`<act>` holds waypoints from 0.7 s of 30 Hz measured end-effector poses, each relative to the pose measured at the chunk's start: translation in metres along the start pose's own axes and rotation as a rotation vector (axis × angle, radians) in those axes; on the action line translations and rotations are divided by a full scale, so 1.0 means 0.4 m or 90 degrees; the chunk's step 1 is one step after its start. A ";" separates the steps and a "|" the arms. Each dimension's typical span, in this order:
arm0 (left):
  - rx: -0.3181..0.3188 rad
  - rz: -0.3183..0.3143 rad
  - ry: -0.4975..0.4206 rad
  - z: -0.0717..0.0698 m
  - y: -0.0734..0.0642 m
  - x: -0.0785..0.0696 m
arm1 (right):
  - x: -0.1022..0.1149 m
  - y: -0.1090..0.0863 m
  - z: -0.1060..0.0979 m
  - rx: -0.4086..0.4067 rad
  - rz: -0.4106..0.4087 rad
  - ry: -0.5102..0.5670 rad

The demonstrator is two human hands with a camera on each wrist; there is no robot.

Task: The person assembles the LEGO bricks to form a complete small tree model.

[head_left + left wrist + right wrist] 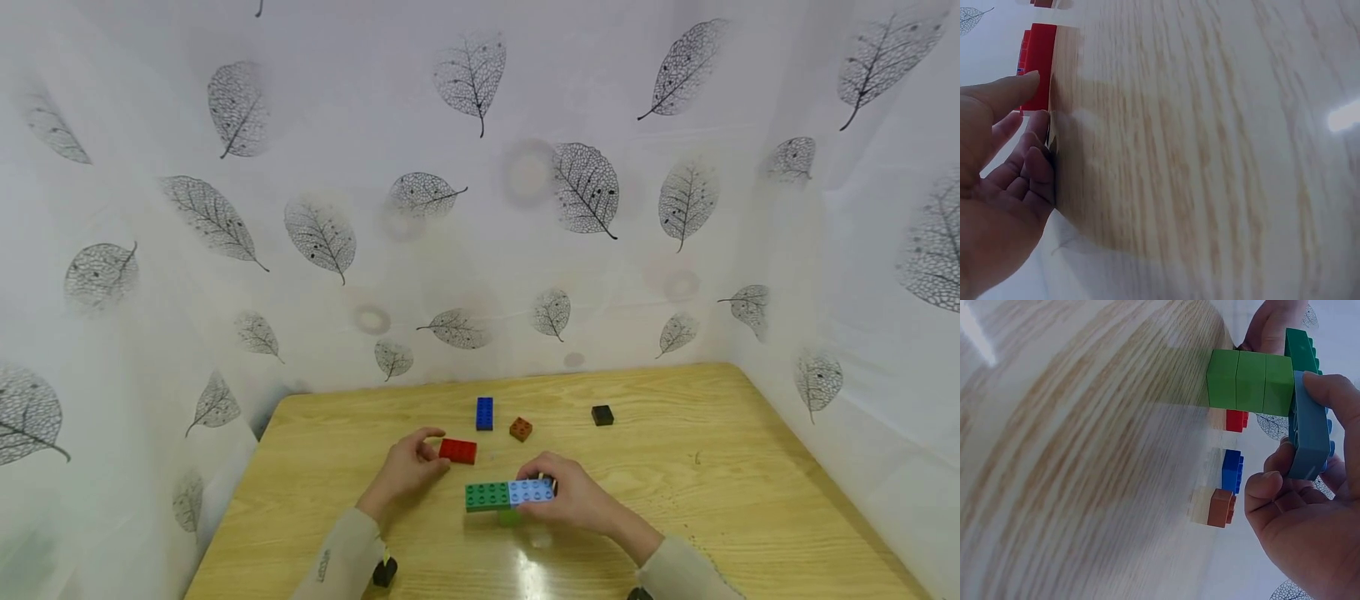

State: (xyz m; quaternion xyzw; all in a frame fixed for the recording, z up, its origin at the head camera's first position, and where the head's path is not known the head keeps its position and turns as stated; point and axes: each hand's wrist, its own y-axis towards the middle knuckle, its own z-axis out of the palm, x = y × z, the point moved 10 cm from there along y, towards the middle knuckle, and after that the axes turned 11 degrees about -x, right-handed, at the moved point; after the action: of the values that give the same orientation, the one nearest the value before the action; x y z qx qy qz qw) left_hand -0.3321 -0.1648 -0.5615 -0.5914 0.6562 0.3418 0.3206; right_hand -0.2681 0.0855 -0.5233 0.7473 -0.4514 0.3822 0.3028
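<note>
My right hand [573, 496] pinches a light blue brick [529, 491], thumb on one side and fingers on the other. End to end with it lies a green brick [487, 496]. Both sit across the top of a stack of three lime-green bricks [1250, 381], which stands upright on the table. Around the near end of a red brick [457, 451] is my left hand [408, 468], its thumb and forefinger spread on either side. In the left wrist view the thumb [1019, 90] overlaps the red brick; firm contact is unclear.
Behind the hands on the wooden table [697, 500] lie a blue brick [484, 413], a small brown brick [521, 429] and a black brick [602, 415]. A leaf-patterned white curtain [360, 125] encloses the table at the back and sides.
</note>
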 end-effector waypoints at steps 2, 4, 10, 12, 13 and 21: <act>0.000 0.003 0.007 0.001 0.000 -0.002 | 0.000 0.000 0.001 0.001 -0.001 -0.001; 0.001 0.003 0.015 0.003 0.000 -0.002 | 0.000 0.001 0.001 0.000 -0.001 -0.001; 0.000 0.010 0.028 0.004 -0.002 -0.007 | -0.003 0.001 0.001 -0.001 -0.002 -0.004; 0.002 0.003 0.027 0.004 -0.004 -0.005 | -0.004 0.002 0.003 0.000 -0.002 -0.005; 0.003 -0.004 0.024 0.004 -0.005 -0.002 | -0.004 0.002 0.003 0.001 -0.002 -0.005; -0.005 -0.006 0.004 0.005 -0.007 -0.004 | -0.003 0.002 0.003 0.004 0.004 -0.009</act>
State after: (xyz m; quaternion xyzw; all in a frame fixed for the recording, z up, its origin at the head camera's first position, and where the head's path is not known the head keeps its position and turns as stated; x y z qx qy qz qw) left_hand -0.3292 -0.1624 -0.5617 -0.5966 0.6534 0.3408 0.3178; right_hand -0.2688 0.0848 -0.5251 0.7493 -0.4546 0.3798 0.2959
